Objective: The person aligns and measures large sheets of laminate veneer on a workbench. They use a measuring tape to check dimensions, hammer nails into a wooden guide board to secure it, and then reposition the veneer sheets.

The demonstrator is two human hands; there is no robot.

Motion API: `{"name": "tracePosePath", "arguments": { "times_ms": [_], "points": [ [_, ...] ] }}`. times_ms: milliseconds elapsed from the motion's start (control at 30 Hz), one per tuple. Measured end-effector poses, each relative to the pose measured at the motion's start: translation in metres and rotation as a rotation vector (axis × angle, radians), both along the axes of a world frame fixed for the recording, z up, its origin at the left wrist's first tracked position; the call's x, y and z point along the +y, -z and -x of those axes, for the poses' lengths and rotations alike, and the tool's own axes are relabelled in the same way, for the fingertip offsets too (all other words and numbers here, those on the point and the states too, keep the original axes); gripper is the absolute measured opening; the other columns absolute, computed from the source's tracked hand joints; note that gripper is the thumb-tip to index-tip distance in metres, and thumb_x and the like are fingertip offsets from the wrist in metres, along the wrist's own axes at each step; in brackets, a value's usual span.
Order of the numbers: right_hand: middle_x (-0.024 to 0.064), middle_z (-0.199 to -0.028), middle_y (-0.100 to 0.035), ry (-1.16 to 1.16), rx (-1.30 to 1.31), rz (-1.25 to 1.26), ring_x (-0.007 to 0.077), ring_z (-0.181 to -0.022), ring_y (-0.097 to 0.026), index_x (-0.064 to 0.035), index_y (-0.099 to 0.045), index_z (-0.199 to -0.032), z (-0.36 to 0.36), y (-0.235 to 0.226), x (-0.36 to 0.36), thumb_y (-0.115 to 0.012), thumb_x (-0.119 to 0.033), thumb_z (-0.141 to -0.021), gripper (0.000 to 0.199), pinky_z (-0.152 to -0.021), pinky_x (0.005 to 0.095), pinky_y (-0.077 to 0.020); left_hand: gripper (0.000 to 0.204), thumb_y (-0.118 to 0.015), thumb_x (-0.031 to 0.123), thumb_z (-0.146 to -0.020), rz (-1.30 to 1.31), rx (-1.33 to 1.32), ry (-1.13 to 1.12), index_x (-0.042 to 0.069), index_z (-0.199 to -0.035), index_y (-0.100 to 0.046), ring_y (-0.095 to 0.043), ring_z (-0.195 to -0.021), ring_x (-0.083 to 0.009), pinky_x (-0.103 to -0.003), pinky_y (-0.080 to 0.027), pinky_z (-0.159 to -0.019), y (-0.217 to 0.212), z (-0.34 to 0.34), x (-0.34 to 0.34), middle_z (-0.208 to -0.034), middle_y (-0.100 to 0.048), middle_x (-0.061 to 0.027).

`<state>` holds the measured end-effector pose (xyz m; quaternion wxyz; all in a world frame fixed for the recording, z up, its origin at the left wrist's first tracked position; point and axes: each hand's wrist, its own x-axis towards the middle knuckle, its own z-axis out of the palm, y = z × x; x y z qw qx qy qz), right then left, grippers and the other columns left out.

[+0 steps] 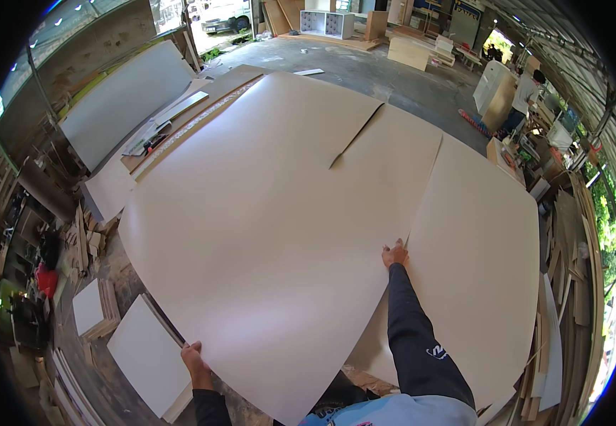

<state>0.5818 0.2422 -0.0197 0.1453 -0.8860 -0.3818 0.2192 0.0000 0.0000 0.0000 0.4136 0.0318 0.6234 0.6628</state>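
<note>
"Which way does that big pale sheet [251,199] lie?"

"Spread right in front of the person [404,412], bowed, with its long way seeming to run from the body out to the far side. A near corner points back toward the waist."

"And to its right?"

"A second pale sheet [485,263], reaching under the first one's edge near the person. Over on the left, a white panel [130,99] stands tilted, and a smaller white board [149,355] lies low beside the big one."

"That dark streak?"

"A narrow gap [357,134], running in from the far edge."

"And the hands?"

"The left hand [196,366] is closed around the big sheet's left edge, thumb on top. The right hand [395,254] rests on its right edge, fingers partly spread; whether it grips, I can't tell."
</note>
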Motion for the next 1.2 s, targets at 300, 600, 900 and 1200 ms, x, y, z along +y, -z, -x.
{"name": "tracePosePath", "arguments": {
  "times_ms": [300,600,900,1200],
  "points": [
    [0.0278,-0.124,-0.059,-0.020,0.003,-0.135,0.0419,-0.116,-0.058,-0.0066,-0.029,-0.150,-0.032,0.023,0.024,-0.067,-0.037,-0.084,0.082,-0.100,0.0445,-0.0467,0.036,-0.045,-0.009,-0.079,-0.171,-0.008,0.059,-0.006,-0.114,-0.051,-0.062,-0.096,-0.0280,-0.038,-0.051,-0.090,0.041,-0.014,0.029,-0.107,-0.061,-0.0150],
    [0.0261,-0.125,-0.060,0.018,-0.013,-0.434,0.0392,-0.111,-0.061,-0.0025,-0.033,-0.147,0.073,0.032,-0.121,-0.069,-0.028,-0.085,0.077,-0.096,0.0447,-0.0477,0.043,-0.045,-0.011,-0.078,-0.137,0.029,0.054,-0.006,-0.120,-0.052,-0.062,-0.097,-0.0266,-0.037,-0.051,-0.090,0.036,-0.029,0.027,-0.111,-0.061,-0.0144],
    [0.0285,-0.128,-0.057,0.018,0.050,-0.381,0.0403,-0.110,-0.061,0.0020,-0.039,-0.143,0.029,0.025,-0.058,-0.072,-0.021,-0.082,0.073,-0.094,0.0440,-0.0490,0.037,-0.046,-0.011,-0.079,-0.181,-0.011,0.049,-0.006,-0.115,-0.053,-0.062,-0.091,-0.0253,-0.038,-0.051,-0.085,0.048,-0.067,0.075,-0.104,-0.060,-0.0118],
    [0.0254,-0.121,-0.062,0.044,-0.046,-0.285,0.0413,-0.111,-0.060,-0.0008,-0.047,-0.139,-0.027,0.020,0.024,-0.070,-0.027,-0.082,0.067,-0.098,0.0446,-0.0466,0.024,-0.047,-0.016,-0.076,-0.075,0.040,0.019,-0.004,-0.096,-0.054,-0.055,-0.073,-0.0148,-0.029,-0.048,-0.068,0.068,-0.132,0.158,-0.088,-0.056,-0.0046]
  ]
}}
